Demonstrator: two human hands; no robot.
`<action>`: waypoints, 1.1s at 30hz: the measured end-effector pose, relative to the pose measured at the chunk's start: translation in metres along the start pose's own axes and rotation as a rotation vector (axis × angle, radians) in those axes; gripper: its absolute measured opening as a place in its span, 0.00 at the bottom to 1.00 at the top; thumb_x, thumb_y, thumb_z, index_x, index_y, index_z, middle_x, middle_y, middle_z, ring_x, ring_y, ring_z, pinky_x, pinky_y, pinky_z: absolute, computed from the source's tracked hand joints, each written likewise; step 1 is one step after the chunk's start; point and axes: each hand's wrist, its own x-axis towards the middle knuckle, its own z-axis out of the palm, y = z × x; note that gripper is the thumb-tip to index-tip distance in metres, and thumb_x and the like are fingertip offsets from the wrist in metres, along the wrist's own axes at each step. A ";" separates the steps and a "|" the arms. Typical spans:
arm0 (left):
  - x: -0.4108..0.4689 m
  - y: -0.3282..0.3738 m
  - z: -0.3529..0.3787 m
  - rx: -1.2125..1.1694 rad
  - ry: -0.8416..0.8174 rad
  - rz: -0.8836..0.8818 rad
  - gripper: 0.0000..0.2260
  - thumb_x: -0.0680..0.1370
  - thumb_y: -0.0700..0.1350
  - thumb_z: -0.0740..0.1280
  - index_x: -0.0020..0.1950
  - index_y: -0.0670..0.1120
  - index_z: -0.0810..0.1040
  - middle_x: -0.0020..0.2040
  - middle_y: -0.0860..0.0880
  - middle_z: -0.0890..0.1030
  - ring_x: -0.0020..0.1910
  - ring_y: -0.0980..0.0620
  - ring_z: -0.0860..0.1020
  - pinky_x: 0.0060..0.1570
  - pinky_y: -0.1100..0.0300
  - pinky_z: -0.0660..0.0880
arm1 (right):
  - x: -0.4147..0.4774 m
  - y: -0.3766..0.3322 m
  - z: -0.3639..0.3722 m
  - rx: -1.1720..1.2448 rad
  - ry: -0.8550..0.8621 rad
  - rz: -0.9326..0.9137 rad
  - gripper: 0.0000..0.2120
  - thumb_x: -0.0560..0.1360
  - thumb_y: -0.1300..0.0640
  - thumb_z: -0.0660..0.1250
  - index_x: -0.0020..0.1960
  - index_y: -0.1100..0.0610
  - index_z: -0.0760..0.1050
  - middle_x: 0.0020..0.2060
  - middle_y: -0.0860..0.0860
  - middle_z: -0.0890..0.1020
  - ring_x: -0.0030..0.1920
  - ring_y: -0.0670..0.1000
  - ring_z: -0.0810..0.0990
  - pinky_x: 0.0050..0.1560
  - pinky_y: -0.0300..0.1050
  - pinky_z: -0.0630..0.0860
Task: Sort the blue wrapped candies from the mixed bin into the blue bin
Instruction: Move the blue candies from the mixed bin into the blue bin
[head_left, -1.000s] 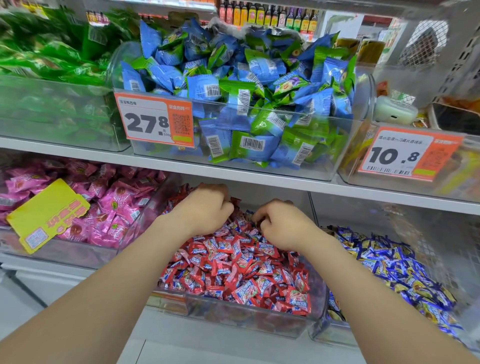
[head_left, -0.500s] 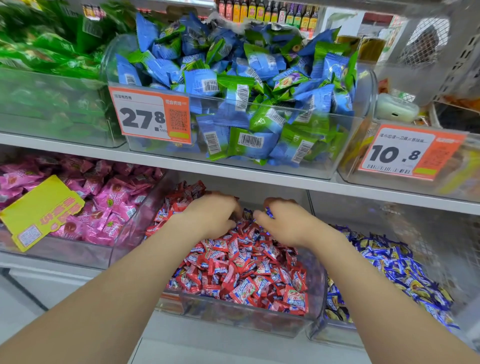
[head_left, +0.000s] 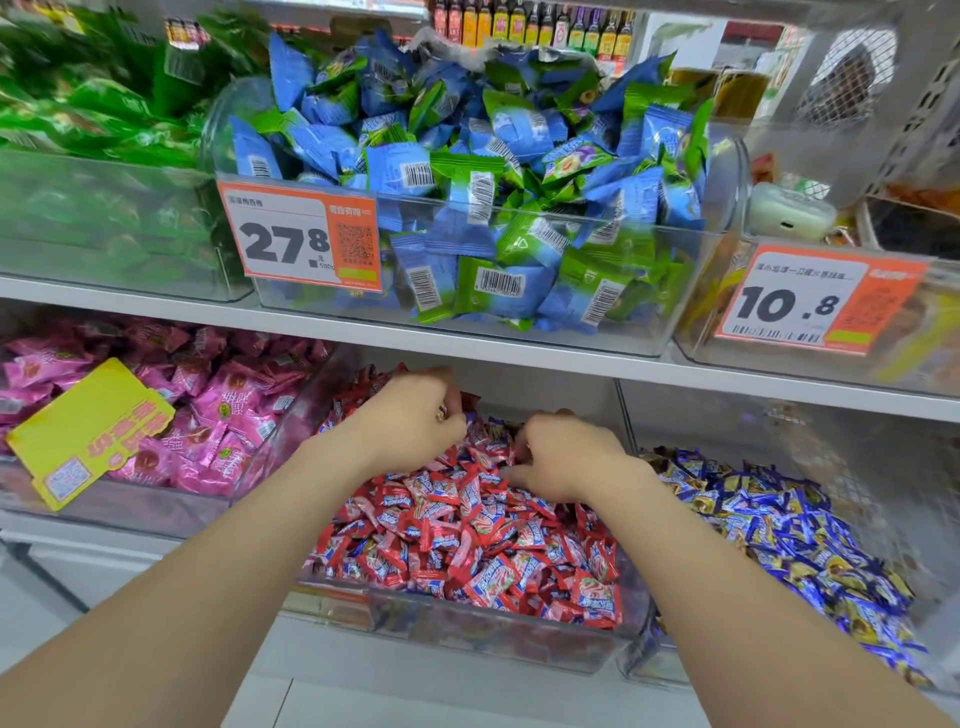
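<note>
The mixed bin (head_left: 467, 636) is a clear tub on the lower shelf, heaped with red wrapped candies (head_left: 467, 530). A few blue wrapped candies (head_left: 491, 427) show at the back of the heap, between my hands. My left hand (head_left: 410, 421) rests on the heap's back left with its fingers curled down. My right hand (head_left: 566, 460) lies just right of it, fingertips dug into the wrappers. What either hand holds is hidden. The blue bin (head_left: 649, 665) stands directly right, holding blue and gold candies (head_left: 779, 530).
A tub of pink candies (head_left: 208, 415) with a yellow tag (head_left: 88, 431) sits to the left. The shelf edge (head_left: 467, 353) runs just above my hands. On it stand a tub of blue-green packets (head_left: 467, 182), green packets (head_left: 78, 130) and orange price cards (head_left: 301, 239).
Both hands have stayed at the back of the red heap, shifting slightly and working their fingers among the wrappers. Blue wrappers now show between them.
</note>
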 end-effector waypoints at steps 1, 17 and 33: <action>-0.003 0.000 -0.002 -0.016 0.020 -0.005 0.04 0.80 0.47 0.68 0.49 0.48 0.76 0.45 0.48 0.81 0.44 0.49 0.78 0.42 0.55 0.70 | 0.002 -0.001 0.001 0.026 0.008 0.004 0.17 0.77 0.38 0.71 0.55 0.50 0.79 0.51 0.52 0.80 0.52 0.57 0.81 0.55 0.53 0.81; 0.055 0.031 0.033 0.065 0.005 -0.099 0.04 0.75 0.50 0.72 0.49 0.55 0.79 0.54 0.48 0.82 0.54 0.43 0.81 0.56 0.50 0.81 | 0.021 0.006 0.013 0.168 -0.086 0.025 0.17 0.76 0.40 0.72 0.51 0.54 0.84 0.46 0.52 0.85 0.47 0.56 0.83 0.52 0.50 0.83; 0.042 0.023 0.025 -0.005 -0.016 -0.107 0.12 0.76 0.51 0.73 0.37 0.49 0.76 0.42 0.47 0.81 0.46 0.43 0.80 0.41 0.57 0.72 | -0.039 0.014 -0.025 0.725 0.120 -0.050 0.07 0.77 0.58 0.70 0.44 0.61 0.83 0.29 0.49 0.80 0.24 0.45 0.71 0.25 0.38 0.68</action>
